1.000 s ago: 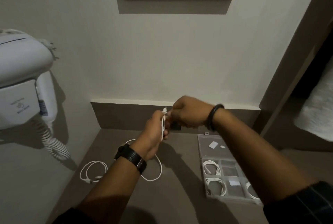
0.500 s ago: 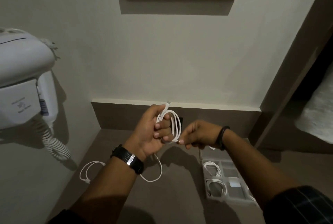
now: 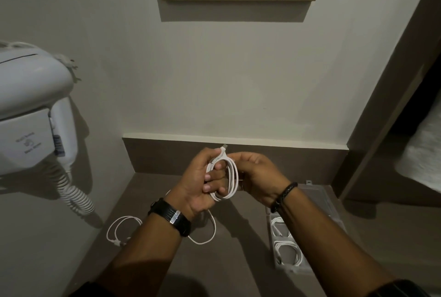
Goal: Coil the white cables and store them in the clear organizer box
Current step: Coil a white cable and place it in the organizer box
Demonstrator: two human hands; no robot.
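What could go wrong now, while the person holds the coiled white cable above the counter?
1. The coiled cable is held only by the left hand; nothing shows that ties the loops, so they may spring open before reaching the organizer box.
2. The right hand and forearm cover part of the box, so lowering the coil may disturb the stored cables.
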